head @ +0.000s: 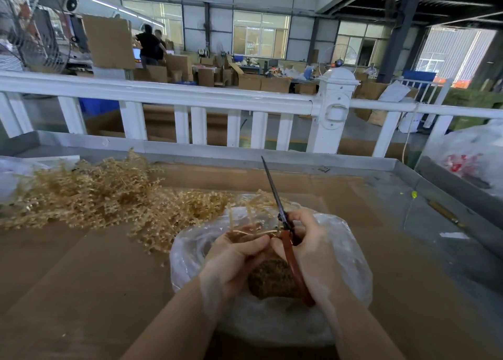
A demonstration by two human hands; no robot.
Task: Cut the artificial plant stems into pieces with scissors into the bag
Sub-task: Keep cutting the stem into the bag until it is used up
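A clear plastic bag (351, 253) stands open on the table in front of me, with a brown mass of cut pieces (272, 279) inside. Over its mouth my left hand (234, 259) pinches a thin golden stem (253, 231). My right hand (313, 251) grips red-handled scissors (285, 240); their dark blades are together and point up and away. The fingertips of both hands meet above the bag. A big pile of golden artificial plant stems (103, 193) lies on the table to the left.
Brown cardboard (81, 264) covers the table, which has a raised metal rim (402, 166). A white fence (190, 98) runs behind it. Another filled plastic bag (473, 158) sits at the right edge. Cartons and people are far back.
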